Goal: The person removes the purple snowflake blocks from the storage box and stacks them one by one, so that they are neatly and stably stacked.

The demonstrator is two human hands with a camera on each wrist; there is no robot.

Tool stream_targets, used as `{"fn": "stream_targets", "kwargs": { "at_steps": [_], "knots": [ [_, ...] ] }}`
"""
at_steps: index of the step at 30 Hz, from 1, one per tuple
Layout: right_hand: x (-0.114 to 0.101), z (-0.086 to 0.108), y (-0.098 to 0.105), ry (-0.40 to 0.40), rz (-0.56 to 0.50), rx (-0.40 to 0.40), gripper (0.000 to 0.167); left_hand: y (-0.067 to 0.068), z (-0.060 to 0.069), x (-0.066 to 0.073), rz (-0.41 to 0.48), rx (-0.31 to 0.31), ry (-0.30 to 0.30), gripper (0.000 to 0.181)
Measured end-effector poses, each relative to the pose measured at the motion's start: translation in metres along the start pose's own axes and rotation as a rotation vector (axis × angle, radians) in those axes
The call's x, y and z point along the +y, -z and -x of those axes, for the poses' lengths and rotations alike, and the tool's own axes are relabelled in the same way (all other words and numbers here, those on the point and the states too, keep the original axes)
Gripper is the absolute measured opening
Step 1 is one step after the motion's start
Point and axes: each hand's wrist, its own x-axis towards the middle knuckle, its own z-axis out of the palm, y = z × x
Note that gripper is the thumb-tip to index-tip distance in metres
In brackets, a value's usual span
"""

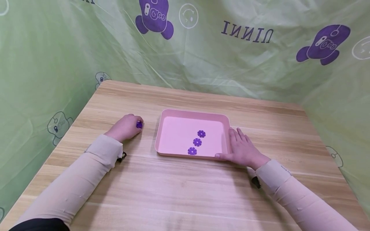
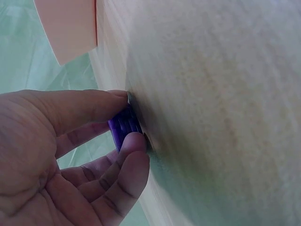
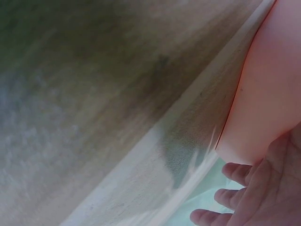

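My left hand [image 1: 128, 126] pinches a small stack of purple snowflake discs [image 2: 125, 125] between thumb and fingers, low over the table and left of the tray. In the left wrist view the stack's edge faces the camera, near or against the wood; whether it touches I cannot tell. Three purple notched discs [image 1: 197, 142] lie in a slanting row inside the pink tray [image 1: 179, 111], towards its right half. At the tray's right end rests my right hand [image 1: 242, 149], fingers straight along the side wall and thumb on the front rim.
The wood-grain table [image 1: 173, 192] spreads around the tray on all sides. Behind it and at both sides hangs a green printed curtain [image 1: 216, 64]. A dark strap piece [image 1: 255, 182] sits under the right wrist.
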Motion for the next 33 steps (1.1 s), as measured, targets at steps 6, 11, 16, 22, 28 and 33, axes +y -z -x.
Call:
{"fn": "stream_targets", "kwargs": {
  "at_steps": [6, 11, 16, 22, 28, 33],
  "knots": [
    [-0.0004, 0.0006, 0.0011, 0.003, 0.001, 0.001, 0.123, 0.0007, -0.0002, 0.0010, -0.003, 0.001, 0.006, 0.022],
    [0.0000, 0.0006, 0.0011, 0.005, 0.005, 0.000, 0.124, 0.0007, -0.0008, 0.0010, -0.007, 0.000, 0.006, 0.022],
    [0.0005, 0.0006, 0.0007, 0.005, 0.002, -0.003, 0.125, 0.0004, -0.0008, 0.0001, -0.006, -0.004, 0.013, 0.022],
    [0.0006, 0.0009, 0.0003, 0.007, -0.006, -0.003, 0.125, 0.0000, 0.0002, 0.0021, -0.024, -0.001, 0.038, 0.029],
    [0.0009, 0.0007, -0.0004, 0.006, -0.008, 0.000, 0.125, -0.0018, -0.0013, 0.0047, -0.054, 0.005, 0.085, 0.026],
    [0.0015, -0.0001, -0.0010, 0.007, -0.005, 0.008, 0.125, -0.0030, -0.0035, 0.0075, -0.066, 0.014, 0.127, 0.021]
  ]
}}
